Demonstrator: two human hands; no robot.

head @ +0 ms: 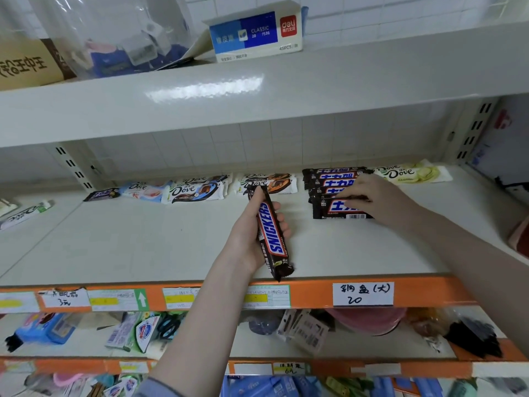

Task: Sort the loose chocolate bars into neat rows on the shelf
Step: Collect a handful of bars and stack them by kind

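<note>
My left hand (252,233) grips a dark brown Snickers bar (270,233), held almost upright over the middle of the white shelf (143,242). My right hand (375,196) rests with its fingers on a column of dark Snickers bars (335,181) lined up at the back right; the front bar (340,211) of that column lies partly under its fingertips. Along the back lie white Dove bars (197,190), an orange-marked Dove pair (269,181) and a pale green Dove bar (412,173). A small dark bar (101,194) lies at the back left.
Another Dove bar (25,212) lies at the shelf's far left. The orange front rail (309,293) carries paper price labels. An upper shelf (257,90) holds a blue eraser box (254,35) and plastic bags. Lower shelves hold packaged goods.
</note>
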